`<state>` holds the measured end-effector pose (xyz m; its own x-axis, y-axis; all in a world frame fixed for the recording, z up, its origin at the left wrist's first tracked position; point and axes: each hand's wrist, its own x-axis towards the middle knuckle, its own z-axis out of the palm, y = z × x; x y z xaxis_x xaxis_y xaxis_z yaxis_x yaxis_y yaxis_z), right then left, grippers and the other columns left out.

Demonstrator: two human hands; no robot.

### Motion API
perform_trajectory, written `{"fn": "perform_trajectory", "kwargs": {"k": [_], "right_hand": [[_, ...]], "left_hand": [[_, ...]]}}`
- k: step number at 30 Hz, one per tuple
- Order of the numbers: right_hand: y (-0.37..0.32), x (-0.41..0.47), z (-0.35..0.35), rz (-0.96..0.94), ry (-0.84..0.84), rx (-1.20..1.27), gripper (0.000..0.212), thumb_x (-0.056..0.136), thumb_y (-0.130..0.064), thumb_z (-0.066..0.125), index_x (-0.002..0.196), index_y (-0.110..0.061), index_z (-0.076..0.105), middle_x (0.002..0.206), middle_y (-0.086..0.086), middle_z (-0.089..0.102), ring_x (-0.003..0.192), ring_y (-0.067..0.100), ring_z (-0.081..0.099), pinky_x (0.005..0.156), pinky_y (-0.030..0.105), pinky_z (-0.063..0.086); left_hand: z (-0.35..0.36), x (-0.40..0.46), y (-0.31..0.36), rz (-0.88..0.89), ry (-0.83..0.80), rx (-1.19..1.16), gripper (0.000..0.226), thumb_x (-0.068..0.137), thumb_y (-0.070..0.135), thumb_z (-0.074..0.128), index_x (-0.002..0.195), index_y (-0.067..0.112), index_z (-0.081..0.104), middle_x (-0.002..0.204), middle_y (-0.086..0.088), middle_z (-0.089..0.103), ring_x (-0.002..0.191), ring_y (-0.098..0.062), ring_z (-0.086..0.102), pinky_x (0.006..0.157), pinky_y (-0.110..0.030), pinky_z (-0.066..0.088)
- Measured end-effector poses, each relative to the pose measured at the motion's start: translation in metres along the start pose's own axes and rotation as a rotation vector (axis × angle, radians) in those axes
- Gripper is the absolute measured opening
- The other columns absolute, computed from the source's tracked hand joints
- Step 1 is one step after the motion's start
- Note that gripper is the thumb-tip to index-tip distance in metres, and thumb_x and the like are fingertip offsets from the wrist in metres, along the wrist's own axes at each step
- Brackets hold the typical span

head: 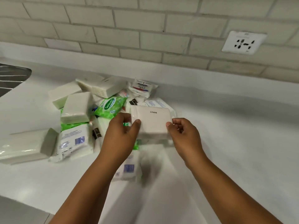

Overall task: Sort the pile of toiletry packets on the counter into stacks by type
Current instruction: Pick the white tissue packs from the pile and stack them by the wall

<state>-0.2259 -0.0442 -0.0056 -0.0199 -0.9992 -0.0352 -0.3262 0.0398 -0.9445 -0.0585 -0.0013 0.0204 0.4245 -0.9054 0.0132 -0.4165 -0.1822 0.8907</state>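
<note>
Both hands grip one plain white packet [151, 122] above the table [226, 126]: left hand [120, 135] pinches its left edge, right hand [184, 135] its right. Its print is too small to read. Pile [90, 113] partly hidden behind hands; green pack [110, 105] reads "Sanicare". Open table to right. Sink [11, 78] cut off at left.

White counter [226, 126], tiled wall behind. On it: loose pile of toiletry packets [90, 113] left of centre, with plain white tissue packs [76, 109], green Sanicare wipes [110, 105], barcode-backed white packets [73, 143], Dove sachets [142, 86] at the back. Sink edge [13, 76] far left.
</note>
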Motion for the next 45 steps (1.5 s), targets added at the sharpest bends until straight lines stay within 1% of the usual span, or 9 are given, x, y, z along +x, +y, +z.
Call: {"fn": "perform_trajectory", "kwargs": {"k": [5, 10, 17, 24, 27, 30, 33, 38, 45], "right_hand": [[0.026, -0.002, -0.087, 0.029, 0.159, 0.036, 0.014, 0.091, -0.027, 0.061, 0.079, -0.034, 0.057, 0.079, -0.012, 0.061, 0.071, 0.002, 0.057, 0.066, 0.022, 0.046], [0.059, -0.009, -0.185, 0.059, 0.293, 0.050, 0.017, 0.091, -0.026, 0.061, 0.078, -0.036, 0.056, 0.086, -0.008, 0.062, 0.076, 0.005, 0.058, 0.071, 0.026, 0.048], [0.113, -0.023, -0.330, 0.100, 0.443, 0.039, 0.014, 0.091, -0.025, 0.061, 0.084, -0.036, 0.056, 0.090, -0.007, 0.063, 0.078, 0.003, 0.057, 0.067, 0.018, 0.043], [0.155, -0.022, -0.442, 0.142, 0.568, 0.062, 0.018, 0.092, -0.023, 0.061, 0.080, -0.036, 0.058, 0.081, -0.009, 0.063, 0.072, 0.002, 0.057, 0.066, 0.017, 0.043], [0.172, -0.010, -0.487, 0.160, 0.622, 0.052, 0.015, 0.092, -0.023, 0.060, 0.084, -0.035, 0.057, 0.086, -0.006, 0.063, 0.075, 0.003, 0.057, 0.066, 0.016, 0.042], [0.191, 0.010, -0.521, 0.200, 0.665, 0.054, 0.007, 0.092, -0.026, 0.060, 0.099, -0.028, 0.061, 0.094, -0.003, 0.061, 0.081, 0.004, 0.056, 0.072, 0.020, 0.040], [0.208, 0.033, -0.549, 0.239, 0.698, 0.064, 0.023, 0.092, -0.027, 0.060, 0.113, -0.020, 0.064, 0.096, -0.005, 0.060, 0.084, 0.006, 0.055, 0.078, 0.023, 0.039], [0.227, 0.068, -0.574, 0.256, 0.725, 0.041, 0.026, 0.092, -0.027, 0.061, 0.116, -0.017, 0.064, 0.097, -0.004, 0.060, 0.081, 0.008, 0.055, 0.083, 0.030, 0.049], [0.245, 0.101, -0.586, 0.271, 0.707, 0.051, 0.027, 0.093, -0.027, 0.059, 0.119, -0.019, 0.063, 0.106, -0.003, 0.062, 0.097, 0.015, 0.057, 0.087, 0.031, 0.051]], "left_hand": [[0.077, -0.022, 0.041, 0.082, -0.156, -0.007, 0.010, 0.092, 0.027, 0.060, 0.100, 0.027, 0.053, 0.094, 0.020, 0.058, 0.067, 0.020, 0.055, 0.057, -0.001, 0.040], [0.164, -0.055, 0.083, 0.119, -0.286, -0.014, 0.010, 0.093, 0.029, 0.058, 0.103, 0.029, 0.055, 0.099, 0.023, 0.059, 0.076, 0.012, 0.059, 0.058, -0.003, 0.040], [0.301, -0.113, 0.141, 0.148, -0.443, -0.054, 0.014, 0.094, 0.027, 0.056, 0.107, 0.032, 0.055, 0.110, 0.019, 0.060, 0.103, -0.005, 0.058, 0.076, -0.019, 0.042], [0.415, -0.148, 0.193, 0.091, -0.576, -0.098, 0.023, 0.096, 0.027, 0.052, 0.118, 0.026, 0.058, 0.108, 0.019, 0.061, 0.092, 0.003, 0.059, 0.077, -0.024, 0.045], [0.461, -0.150, 0.212, 0.057, -0.641, -0.131, 0.026, 0.095, 0.026, 0.052, 0.120, 0.024, 0.061, 0.111, 0.016, 0.064, 0.095, -0.007, 0.064, 0.086, -0.029, 0.051], [0.500, -0.147, 0.228, 0.034, -0.681, -0.156, 0.028, 0.093, 0.026, 0.053, 0.119, 0.025, 0.063, 0.112, 0.016, 0.065, 0.097, -0.009, 0.065, 0.094, -0.037, 0.052], [0.537, -0.142, 0.239, 0.023, -0.683, -0.182, 0.027, 0.092, 0.026, 0.056, 0.118, 0.024, 0.064, 0.110, 0.015, 0.065, 0.094, -0.008, 0.066, 0.094, -0.039, 0.053], [0.580, -0.129, 0.245, 0.013, -0.659, -0.185, 0.031, 0.090, 0.026, 0.058, 0.121, 0.020, 0.063, 0.111, 0.011, 0.066, 0.088, -0.010, 0.068, 0.092, -0.039, 0.054], [0.615, -0.112, 0.238, -0.025, -0.633, -0.177, 0.034, 0.088, 0.028, 0.060, 0.120, 0.020, 0.062, 0.111, 0.006, 0.067, 0.095, -0.014, 0.066, 0.094, -0.040, 0.053]]}}
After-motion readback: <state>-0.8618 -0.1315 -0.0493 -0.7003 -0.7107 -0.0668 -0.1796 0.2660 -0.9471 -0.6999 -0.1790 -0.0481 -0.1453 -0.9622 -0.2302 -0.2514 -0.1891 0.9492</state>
